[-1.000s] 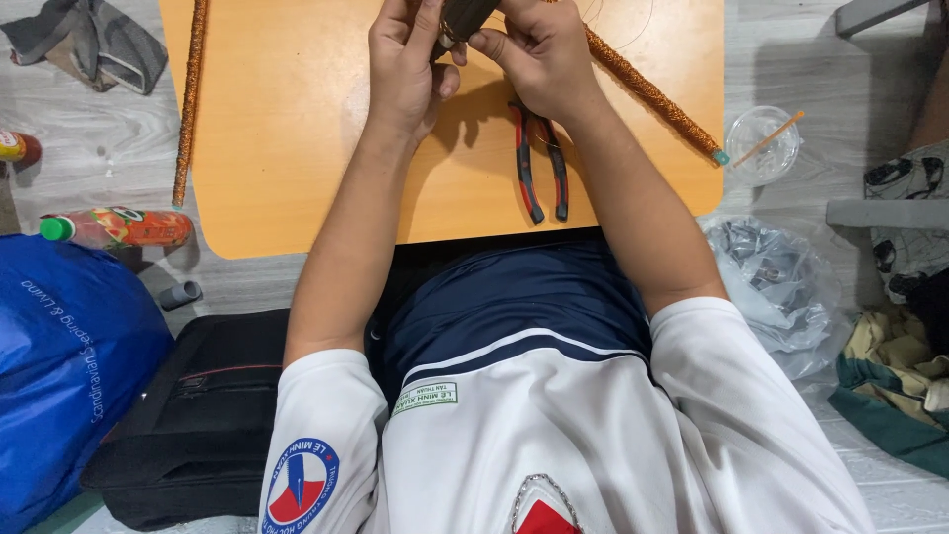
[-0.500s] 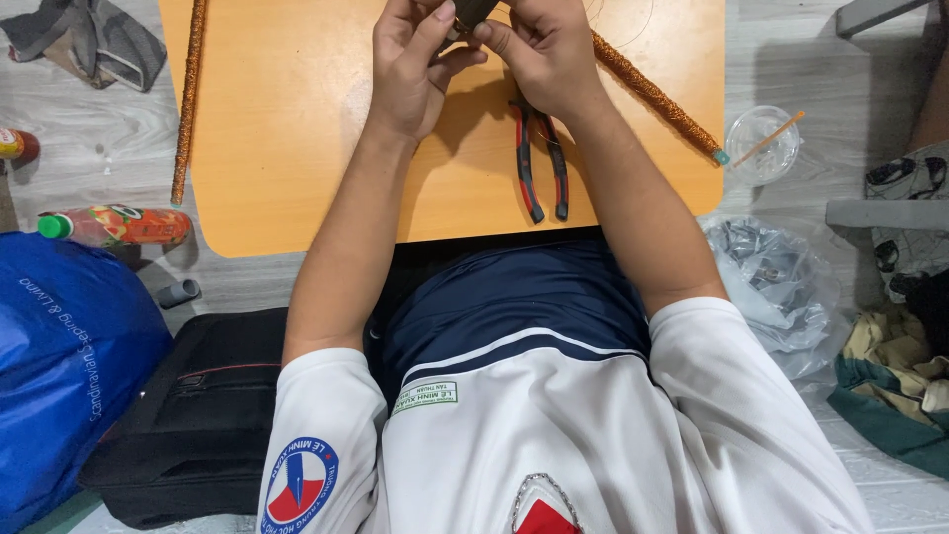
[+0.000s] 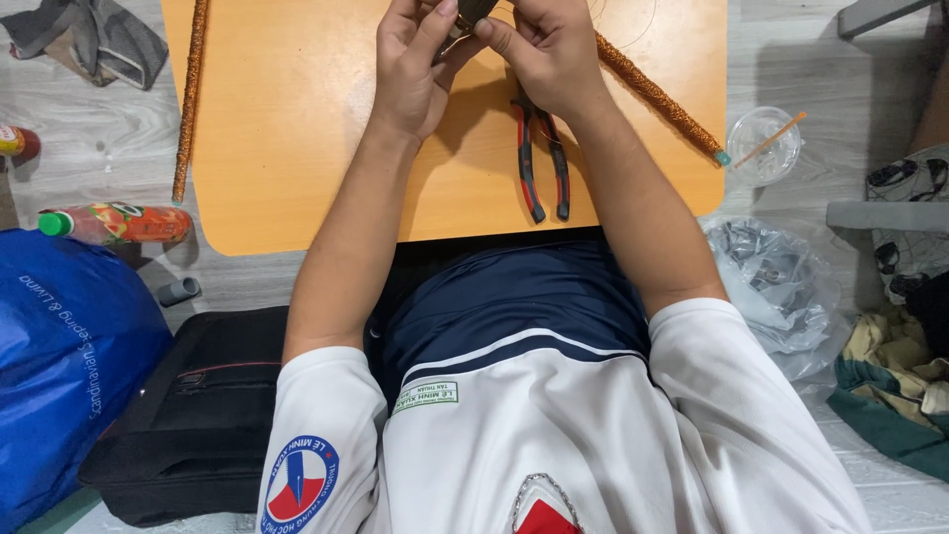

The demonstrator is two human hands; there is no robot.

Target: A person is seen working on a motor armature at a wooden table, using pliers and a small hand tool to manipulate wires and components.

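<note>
My left hand [image 3: 415, 64] and my right hand [image 3: 549, 49] meet at the top edge of the view over a low orange table [image 3: 297, 129]. Both pinch a small dark object [image 3: 473, 12] between their fingertips; most of it is cut off by the frame edge. Thin wire runs from it near my left thumb. Red-and-black pliers [image 3: 542, 163] lie on the table just under my right wrist, handles toward me. A long glittery orange stick [image 3: 657, 94] lies slanted to the right of my right hand.
A second glittery stick [image 3: 188, 99] lies along the table's left edge. On the floor at left are a plastic bottle [image 3: 114, 222], a blue bag [image 3: 69, 356] and a black case [image 3: 198, 415]. At right are a clear cup [image 3: 763, 143] and a clear plastic bag [image 3: 781, 287].
Both hands have shifted slightly upward together with the small dark object, and the fingers have regripped it. The pliers and sticks have not moved.
</note>
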